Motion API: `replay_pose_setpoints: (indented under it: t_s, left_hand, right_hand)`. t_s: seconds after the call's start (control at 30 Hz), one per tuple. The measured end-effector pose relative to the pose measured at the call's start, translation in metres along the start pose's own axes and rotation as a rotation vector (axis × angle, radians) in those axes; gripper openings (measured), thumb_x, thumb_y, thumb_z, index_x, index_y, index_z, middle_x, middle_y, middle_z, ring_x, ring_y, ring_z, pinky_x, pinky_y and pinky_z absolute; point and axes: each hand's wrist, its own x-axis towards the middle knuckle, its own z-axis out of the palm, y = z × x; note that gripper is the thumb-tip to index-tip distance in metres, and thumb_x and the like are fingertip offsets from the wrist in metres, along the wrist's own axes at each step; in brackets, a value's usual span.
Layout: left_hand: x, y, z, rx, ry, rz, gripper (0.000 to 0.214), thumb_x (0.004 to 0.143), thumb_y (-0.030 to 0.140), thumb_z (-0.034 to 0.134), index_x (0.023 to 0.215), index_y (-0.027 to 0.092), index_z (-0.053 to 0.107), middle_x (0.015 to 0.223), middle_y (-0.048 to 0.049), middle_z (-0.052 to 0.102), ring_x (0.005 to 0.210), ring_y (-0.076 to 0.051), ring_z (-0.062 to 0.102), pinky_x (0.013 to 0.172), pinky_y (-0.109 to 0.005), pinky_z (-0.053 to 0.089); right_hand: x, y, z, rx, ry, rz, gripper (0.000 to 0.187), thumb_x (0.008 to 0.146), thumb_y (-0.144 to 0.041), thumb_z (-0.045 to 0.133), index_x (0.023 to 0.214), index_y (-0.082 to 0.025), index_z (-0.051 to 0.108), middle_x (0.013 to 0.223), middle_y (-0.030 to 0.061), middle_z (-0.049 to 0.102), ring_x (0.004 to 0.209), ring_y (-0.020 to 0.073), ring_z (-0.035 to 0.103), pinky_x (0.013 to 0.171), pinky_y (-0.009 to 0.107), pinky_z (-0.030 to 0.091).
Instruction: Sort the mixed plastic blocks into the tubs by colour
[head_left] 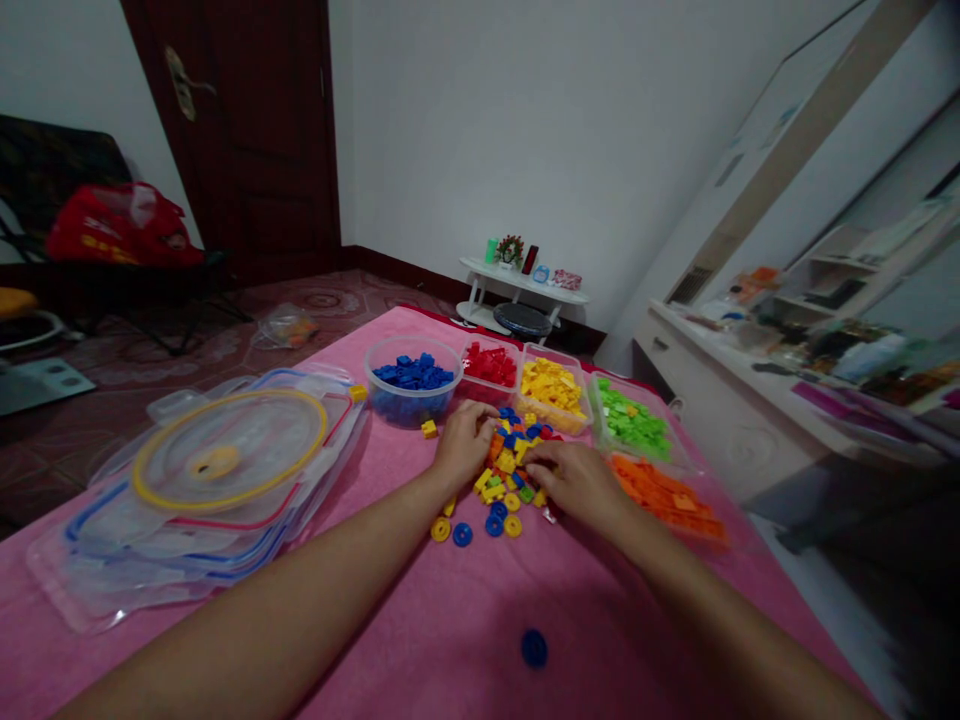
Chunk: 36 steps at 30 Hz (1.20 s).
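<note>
A heap of small mixed-colour plastic bricks (512,462) lies on the pink cloth (480,610). My left hand (463,443) rests on the heap's left side with fingers curled down among the pieces. My right hand (576,483) lies on the heap's right side, fingers bent over the pieces; what either hand holds is hidden. Behind the heap stand a round tub of blue bricks (413,379), a box of red bricks (489,365), a box of yellow bricks (553,390), a box of green bricks (634,420) and a box of orange bricks (666,494).
Several clear container lids (217,480) are stacked at the left on the cloth. Loose blue and yellow discs (463,534) lie near the heap, one blue disc (534,648) closer to me. A white side table (521,290), a dark door (247,130) and a dresser (750,400) stand around.
</note>
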Motion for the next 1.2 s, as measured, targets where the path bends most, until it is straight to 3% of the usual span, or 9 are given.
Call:
replay_pose_setpoints:
  t_s: [0.1,0.2,0.33,0.5,0.63,0.8,1.2]
  left_hand:
    - [0.0,0.001,0.0,-0.001,-0.003,-0.006,0.018,0.081,0.013,0.05,0.088,0.018,0.065,0.091,-0.0043,0.063,0.088,-0.016,0.059,0.082,-0.029,0.046]
    - [0.0,0.0,0.0,0.0,0.0,0.007,0.018,0.081,0.014,0.05,0.088,0.018,0.065,0.092,-0.0042,0.063,0.089,-0.016,0.059,0.083,-0.029,0.046]
    - [0.0,-0.002,0.001,0.005,0.004,0.012,0.017,0.082,0.015,0.05,0.088,0.018,0.065,0.092,-0.0039,0.063,0.088,-0.015,0.059,0.083,-0.029,0.046]
    - [0.0,-0.001,0.001,0.015,-0.005,0.005,0.017,0.081,0.014,0.05,0.088,0.018,0.065,0.091,-0.004,0.063,0.089,-0.016,0.059,0.082,-0.029,0.046]
    - [0.001,-0.002,0.001,0.012,-0.005,0.012,0.017,0.081,0.014,0.05,0.087,0.018,0.065,0.091,-0.004,0.063,0.088,-0.015,0.059,0.082,-0.029,0.047]
    - [0.0,-0.004,0.002,-0.005,-0.004,0.014,0.018,0.08,0.012,0.05,0.088,0.017,0.065,0.092,-0.0041,0.063,0.088,-0.015,0.058,0.082,-0.029,0.047]
    - [0.0,0.001,-0.002,-0.014,-0.019,-0.002,0.019,0.079,0.011,0.049,0.088,0.017,0.065,0.09,-0.0043,0.062,0.088,-0.016,0.058,0.082,-0.029,0.047]
  right_hand:
    - [-0.001,0.0,-0.001,-0.044,0.087,0.012,0.016,0.079,-0.019,0.054,0.086,-0.02,0.069,0.09,0.003,0.068,0.083,0.0149,0.06,0.07,0.023,0.038]
    - [-0.008,-0.008,0.0,-0.181,0.048,0.06,0.01,0.078,-0.026,0.059,0.078,-0.02,0.068,0.08,0.0028,0.068,0.074,0.0154,0.059,0.063,0.025,0.035]
    - [-0.019,-0.021,0.004,-0.336,0.004,0.095,0.021,0.076,-0.04,0.064,0.073,-0.019,0.067,0.079,0.0065,0.066,0.07,0.0186,0.057,0.058,0.027,0.029]
    - [-0.019,-0.024,0.004,-0.264,0.087,0.077,0.014,0.079,-0.03,0.059,0.073,-0.019,0.065,0.079,0.0061,0.066,0.067,0.0164,0.055,0.059,0.027,0.03]
    - [-0.009,-0.03,0.004,-0.098,0.168,0.0,0.014,0.08,-0.022,0.054,0.088,-0.021,0.065,0.089,0.0042,0.068,0.075,0.0161,0.059,0.064,0.025,0.036]
    - [0.005,-0.037,0.019,-0.03,0.052,-0.132,0.023,0.079,-0.014,0.053,0.095,-0.023,0.067,0.096,0.0023,0.07,0.087,0.017,0.062,0.075,0.025,0.04]
    - [0.011,-0.038,0.02,-0.171,-0.004,-0.106,0.021,0.077,-0.012,0.053,0.093,-0.023,0.063,0.095,0.003,0.068,0.087,0.0192,0.062,0.069,0.026,0.037]
